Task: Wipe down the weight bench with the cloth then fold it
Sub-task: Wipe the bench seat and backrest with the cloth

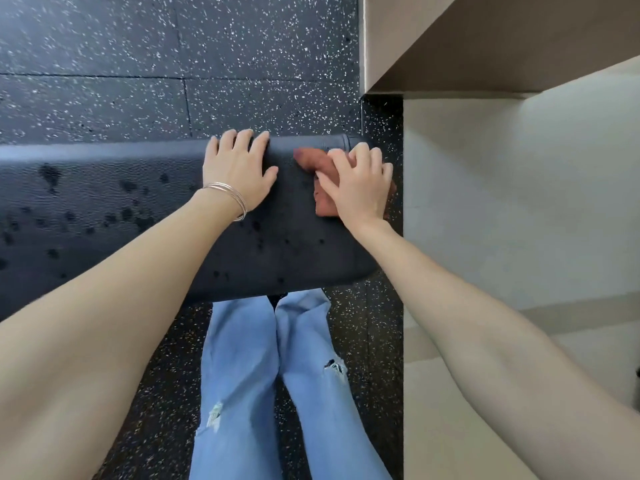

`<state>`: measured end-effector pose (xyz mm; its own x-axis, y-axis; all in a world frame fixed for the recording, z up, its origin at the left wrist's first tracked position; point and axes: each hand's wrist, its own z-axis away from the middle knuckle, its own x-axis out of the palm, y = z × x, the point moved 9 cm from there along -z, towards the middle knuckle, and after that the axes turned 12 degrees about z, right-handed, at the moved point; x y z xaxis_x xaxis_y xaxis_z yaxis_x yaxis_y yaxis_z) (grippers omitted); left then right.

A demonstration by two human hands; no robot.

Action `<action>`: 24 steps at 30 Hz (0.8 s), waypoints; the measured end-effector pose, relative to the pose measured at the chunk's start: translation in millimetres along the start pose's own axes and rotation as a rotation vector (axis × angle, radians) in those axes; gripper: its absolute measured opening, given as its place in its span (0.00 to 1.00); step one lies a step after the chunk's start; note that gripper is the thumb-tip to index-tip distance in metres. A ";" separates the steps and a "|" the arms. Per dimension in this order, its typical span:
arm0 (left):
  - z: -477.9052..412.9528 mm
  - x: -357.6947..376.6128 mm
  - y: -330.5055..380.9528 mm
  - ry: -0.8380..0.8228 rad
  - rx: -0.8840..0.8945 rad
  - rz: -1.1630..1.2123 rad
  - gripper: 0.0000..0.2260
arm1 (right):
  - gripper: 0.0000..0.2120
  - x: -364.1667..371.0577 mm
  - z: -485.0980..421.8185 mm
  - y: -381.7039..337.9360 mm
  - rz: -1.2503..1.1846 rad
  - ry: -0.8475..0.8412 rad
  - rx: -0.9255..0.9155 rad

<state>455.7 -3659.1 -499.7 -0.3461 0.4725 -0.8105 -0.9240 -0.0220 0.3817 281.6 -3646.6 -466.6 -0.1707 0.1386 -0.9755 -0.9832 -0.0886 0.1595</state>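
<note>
The black padded weight bench (104, 209) runs from the left edge to the middle right, its surface dotted with dark wet spots. A reddish-brown cloth (313, 161) lies bunched near the bench's right end. My right hand (360, 187) presses flat on the cloth with fingers spread, covering most of it. My left hand (239, 168), with thin bangles at the wrist, rests flat on the pad just left of the cloth, fingertips over the far edge.
Black speckled rubber floor (138, 64) surrounds the bench. A beige wall and ledge (519, 168) stand close to the bench's right end. My legs in light blue jeans (263, 375) are in front of the bench.
</note>
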 end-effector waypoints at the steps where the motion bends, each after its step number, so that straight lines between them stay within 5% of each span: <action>1: -2.4 0.7 -0.7 0.006 0.005 0.000 0.26 | 0.14 -3.5 -10.0 0.8 0.002 0.040 0.011; 7: -8.9 2.3 -1.8 0.012 0.027 -0.031 0.26 | 0.15 1.6 -76.2 -1.3 -0.004 0.006 0.039; 12: -8.1 2.7 0.0 -0.003 0.029 -0.029 0.25 | 0.09 -12.0 5.3 16.0 -0.101 0.256 0.033; 17: -6.4 4.4 0.3 0.004 0.021 -0.020 0.25 | 0.10 17.9 107.6 14.2 -0.102 0.162 -0.010; 24: -4.8 6.0 -0.7 0.037 0.027 -0.015 0.25 | 0.10 1.9 55.0 12.9 -0.069 0.219 -0.056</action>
<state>453.5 -3660.5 -507.0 -0.3389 0.4394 -0.8319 -0.9245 0.0085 0.3811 265.0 -3593.3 -458.0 -0.0791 -0.0707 -0.9944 -0.9859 -0.1421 0.0885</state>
